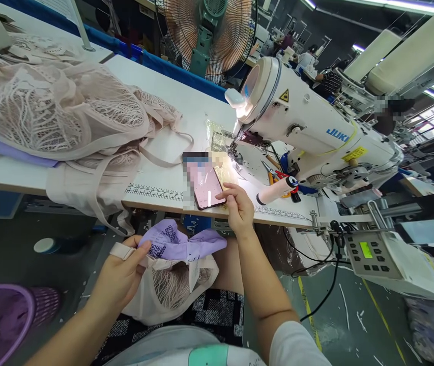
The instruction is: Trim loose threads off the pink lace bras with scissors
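My left hand (119,277) is closed on a purple label strip (176,241) printed with QR codes, pinched between thumb and fingers. Below the strip hangs a beige lace bra (171,292) over my lap, gathered in the same hand. A small beige band wraps one finger of that hand. On the front edge of the sewing table lies a phone (205,185) with a pink lit screen, partly blurred. My right hand (239,208) reaches to its lower right corner, a fingertip touching the screen, holding nothing; its other fingers are partly curled.
A JUKI sewing machine (316,122) stands right of the phone, with a thread cone (278,190) and pliers (272,173) by it. Beige lace bras (60,112) pile up at left. A fan (209,35) stands behind; a purple basket (29,310) sits on the floor.
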